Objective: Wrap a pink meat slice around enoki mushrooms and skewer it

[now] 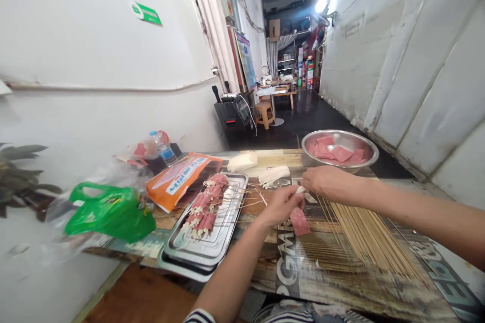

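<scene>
While seemingly finished skewered rolls (203,207) lie on the tray (230,218), loose slices (341,154) remain in the bowl (372,150); above the bench (261,250), the left hand (281,205) pinches a white bundle (300,189) in its fingers near one meat slice (300,222); the right hand's (317,180) grip is unclear.

Thin pink meat slice (300,223) just below left hand's fingers (294,197)

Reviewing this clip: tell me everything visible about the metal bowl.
The bowl is round, silvery and shiny, apparently metal, with a smooth rim. It stands upright and open near the far edge of the table, holding a loose heap of flat pink slices. The right hand overlaps its lower front in the view; whether they touch is unclear.
</scene>
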### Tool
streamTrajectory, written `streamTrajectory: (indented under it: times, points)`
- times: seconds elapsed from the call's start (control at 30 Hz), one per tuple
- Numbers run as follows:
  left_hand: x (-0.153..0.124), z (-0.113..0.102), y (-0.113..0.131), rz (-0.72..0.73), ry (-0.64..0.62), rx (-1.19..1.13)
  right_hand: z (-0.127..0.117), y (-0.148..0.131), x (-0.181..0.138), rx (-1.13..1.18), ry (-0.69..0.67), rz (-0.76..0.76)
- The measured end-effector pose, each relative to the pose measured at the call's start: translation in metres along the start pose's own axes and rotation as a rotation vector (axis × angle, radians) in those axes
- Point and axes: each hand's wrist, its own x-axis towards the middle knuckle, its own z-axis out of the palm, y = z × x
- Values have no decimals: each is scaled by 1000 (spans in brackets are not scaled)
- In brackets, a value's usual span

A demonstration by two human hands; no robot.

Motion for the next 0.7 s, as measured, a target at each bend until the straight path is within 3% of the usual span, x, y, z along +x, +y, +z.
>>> streamTrajectory:
  times: [0.13,0.27,0.4,0.6,0.7]
  points:
    - [1,-2,-2,-96,-42,-106,11,14,-13,55,59,52]
    - [8,-3,-6,-78,-40,89,21,18,-18,90,132,72]
    - [19,-4,-5,-93,-34,248,24,4,-7,-17,233,92]
    - [27,-12,4,-108,-137,297,50,-9,14,36,77,259]
    - [23,-17,5,-75,-160,309,56,-3,10,220,106,342]
